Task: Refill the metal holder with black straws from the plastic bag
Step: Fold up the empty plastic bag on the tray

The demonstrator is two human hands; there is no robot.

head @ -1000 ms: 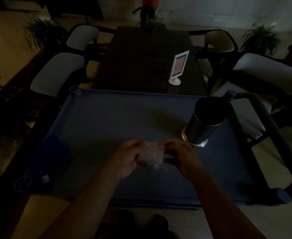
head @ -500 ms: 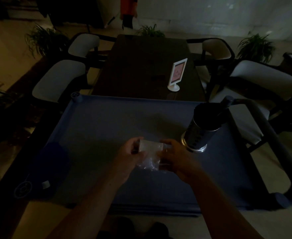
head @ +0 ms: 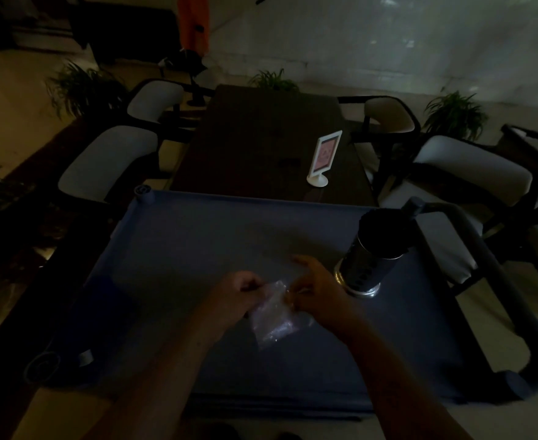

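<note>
**Working the bag open, holder waiting at my right**

I have the small crinkled clear plastic bag (head: 272, 314) pinched at its top edge between both hands, low over the blue tray surface of the cart (head: 178, 249). My left hand (head: 236, 296) is curled tight on the left corner; my right hand (head: 317, 293) grips the other side with thumb and lower fingers, while the index finger sticks out loose. The light is too dim for me to make out any black straws inside. The perforated cylindrical metal holder (head: 374, 249) stands upright just beside my right hand, dark at its mouth. I judge I am at the opening step; next calls for parting the mouth and drawing out straws.
</note>
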